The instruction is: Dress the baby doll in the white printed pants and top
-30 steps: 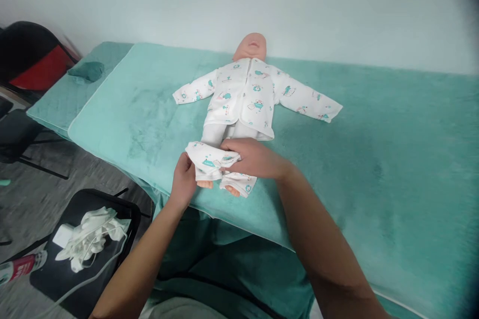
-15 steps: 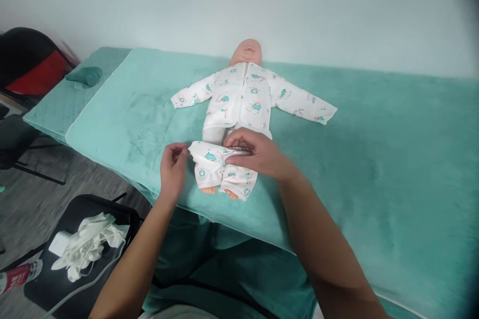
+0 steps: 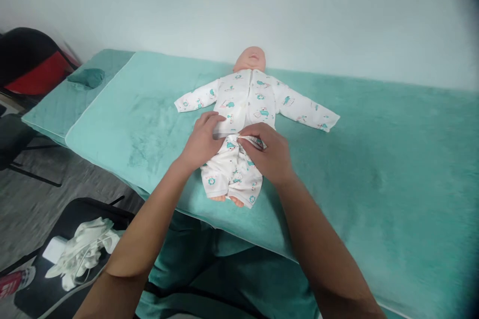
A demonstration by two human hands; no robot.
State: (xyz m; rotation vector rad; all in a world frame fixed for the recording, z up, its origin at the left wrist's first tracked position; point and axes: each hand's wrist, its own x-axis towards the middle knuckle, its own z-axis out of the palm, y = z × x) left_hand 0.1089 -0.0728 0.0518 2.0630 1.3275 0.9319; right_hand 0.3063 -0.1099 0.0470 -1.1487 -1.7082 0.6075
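Note:
A baby doll (image 3: pixel 251 58) lies on its back on a teal blanket (image 3: pixel 374 159), head toward the wall. It wears a white printed shirt (image 3: pixel 250 99) with sleeves spread, and white printed trousers (image 3: pixel 232 179) now drawn up over both legs. Bare feet (image 3: pixel 228 200) stick out at the blanket's near edge. My left hand (image 3: pixel 202 139) grips the trousers' waistband at the doll's left hip side. My right hand (image 3: pixel 269 152) pinches the waistband at the middle and right of the doll's waist. Both hands are closed on the fabric.
A folded teal cloth (image 3: pixel 86 78) lies at the far left of the padded table. A black and red chair (image 3: pixel 30 60) stands left. On the floor sits a black tray (image 3: pixel 45 269) with white cloth and cable (image 3: pixel 80 251). A pale wall runs behind.
The trousers were bunched low on the doll's shins; both hands have pulled them up to the waist. My left hand moved up from beside the feet onto the waistband.

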